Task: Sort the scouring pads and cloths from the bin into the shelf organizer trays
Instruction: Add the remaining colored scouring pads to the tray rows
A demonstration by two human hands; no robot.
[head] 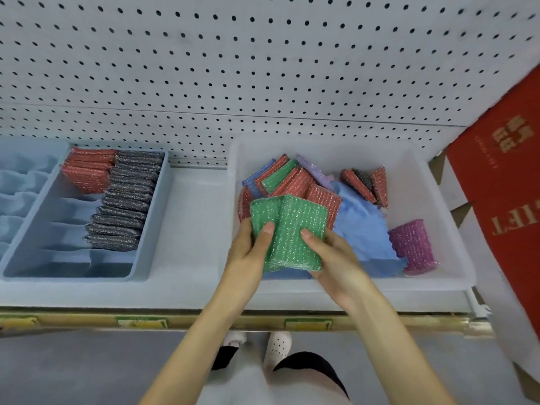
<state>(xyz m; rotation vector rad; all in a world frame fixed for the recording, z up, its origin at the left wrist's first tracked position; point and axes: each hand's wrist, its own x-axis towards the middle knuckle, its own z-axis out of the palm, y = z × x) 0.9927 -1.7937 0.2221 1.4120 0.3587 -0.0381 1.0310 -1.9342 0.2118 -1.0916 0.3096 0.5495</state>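
Currently the white bin (409, 159) fills the right centre of the frame. The blue organizer tray (157, 217) sits at left, well apart from it on the shelf (193, 229). Low over the bin's near edge are the green pads (289, 229), two or perhaps more, fanned in a loose stack and pinched from both sides. My left hand (248, 258) and right hand (336, 258) each press a thumb on top, while the other fingers curl beneath, mostly hidden from me.

My worry is the fan. The pads are not squared, so I judge one could slide out on the carry left, or the stack could catch a divider and wedge crookedly. The tray's free slots lie beside the grey pads (128, 200) and below the red pads (87, 171), so a sloppy drop could mix colours.

Around this, the pegboard (233, 68) backs everything and a red box (502, 171) leans at far right. A blue cloth (359, 229) lies in the bin beneath and right of the stack, and a purple pad (412, 244) rests at lower right. In the way stand only the bin's left wall and the tray's right wall, which the stack must be lifted over
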